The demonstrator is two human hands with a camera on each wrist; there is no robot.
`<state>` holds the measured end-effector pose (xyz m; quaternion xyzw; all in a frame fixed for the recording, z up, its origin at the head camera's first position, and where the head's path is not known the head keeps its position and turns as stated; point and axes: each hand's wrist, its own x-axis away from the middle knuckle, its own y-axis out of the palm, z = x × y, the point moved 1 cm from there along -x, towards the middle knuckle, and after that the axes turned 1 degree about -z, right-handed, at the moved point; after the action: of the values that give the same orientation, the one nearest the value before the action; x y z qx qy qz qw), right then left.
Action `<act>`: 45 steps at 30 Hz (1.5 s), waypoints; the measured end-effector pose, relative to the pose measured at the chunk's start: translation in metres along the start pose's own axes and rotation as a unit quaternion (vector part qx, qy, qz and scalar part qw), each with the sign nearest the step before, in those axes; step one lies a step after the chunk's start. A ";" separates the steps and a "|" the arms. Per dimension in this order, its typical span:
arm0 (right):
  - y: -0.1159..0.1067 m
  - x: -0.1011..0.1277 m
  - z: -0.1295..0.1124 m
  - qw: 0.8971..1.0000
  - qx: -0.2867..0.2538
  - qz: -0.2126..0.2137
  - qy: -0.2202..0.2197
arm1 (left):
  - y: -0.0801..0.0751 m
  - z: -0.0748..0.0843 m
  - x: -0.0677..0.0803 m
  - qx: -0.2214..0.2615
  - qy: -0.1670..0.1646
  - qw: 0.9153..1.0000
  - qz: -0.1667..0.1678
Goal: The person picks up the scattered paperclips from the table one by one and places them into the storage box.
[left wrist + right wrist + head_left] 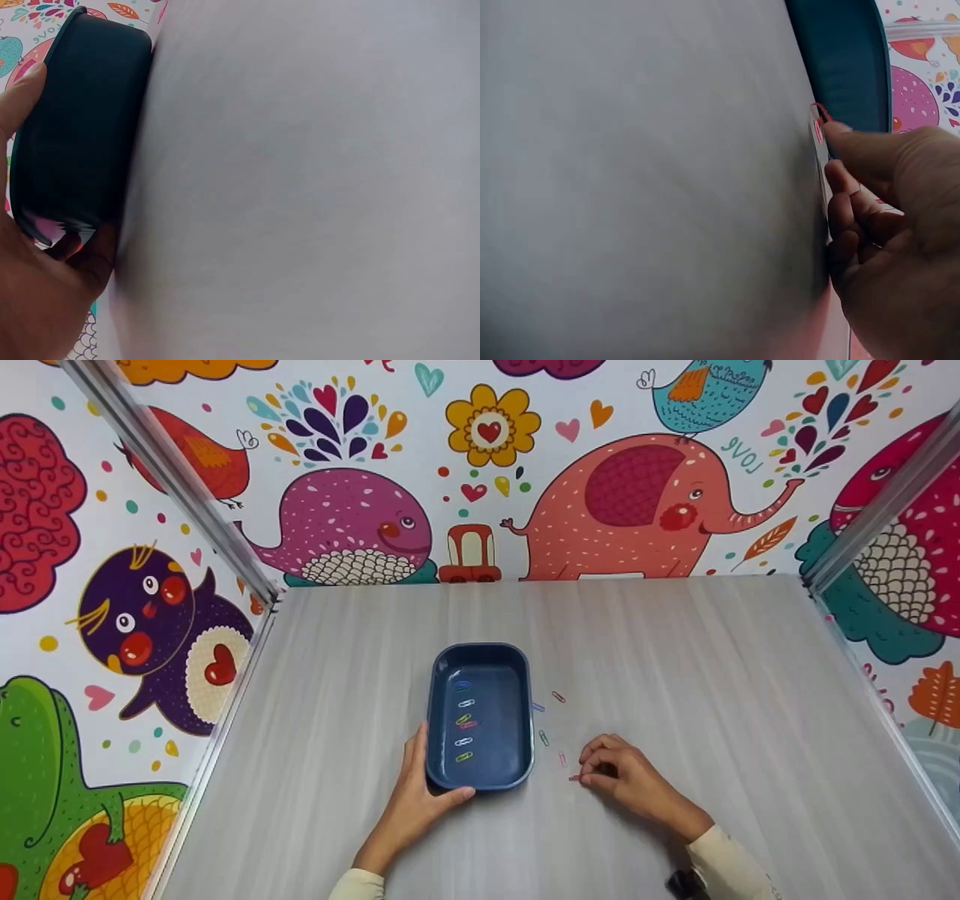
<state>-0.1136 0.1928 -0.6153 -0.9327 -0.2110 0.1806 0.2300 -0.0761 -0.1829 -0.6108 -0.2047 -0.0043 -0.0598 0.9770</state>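
A dark blue tray (523, 712) stands in the middle of the table with several coloured paper clips (465, 723) in it. My left hand (429, 786) grips its near left corner, thumb along the near rim; the left wrist view shows the tray's outer wall (82, 127) against my palm (37, 300). My right hand (594, 774) rests on the table right of the tray, fingers curled, pinching a red paper clip (574, 778) at its fingertips. In the right wrist view that red clip (820, 114) lies under my fingertip (840, 135), close to the tray (847, 60).
Several loose paper clips lie on the table between tray and right hand: an orange one (559, 697), a blue one (538, 707), a green one (544, 737), a pink one (562, 759). Patterned walls with metal posts (172, 480) enclose the grey table (675, 660).
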 end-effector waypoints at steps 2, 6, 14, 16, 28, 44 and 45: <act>-0.001 -0.001 -0.002 1.000 -0.007 0.008 0.013 | 0.000 0.000 -0.001 -0.001 0.002 1.000 -0.001; -0.001 -0.004 -0.005 0.999 -0.007 0.025 0.032 | 0.000 0.000 -0.002 -0.004 0.010 1.000 0.000; -0.001 -0.011 -0.017 0.995 -0.030 0.026 0.087 | -0.001 -0.003 -0.001 0.001 0.003 1.000 0.002; -0.002 -0.013 -0.020 0.994 -0.041 0.025 0.097 | -0.001 -0.004 -0.001 0.000 0.005 1.000 0.003; 0.003 -0.036 -0.039 0.989 -0.078 0.026 0.124 | -0.001 -0.004 0.000 -0.005 0.010 1.000 0.005; 0.007 -0.079 -0.063 0.997 -0.027 -0.016 0.066 | 0.000 0.000 -0.001 0.006 0.001 1.000 0.001; 0.007 -0.082 -0.063 0.997 -0.025 -0.020 0.065 | 0.000 0.000 -0.001 0.005 0.001 1.000 0.001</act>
<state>-0.1532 0.1258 -0.5467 -0.9436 -0.2182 0.1098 0.2234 -0.0769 -0.1825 -0.6105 -0.1997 -0.0035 -0.0595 0.9781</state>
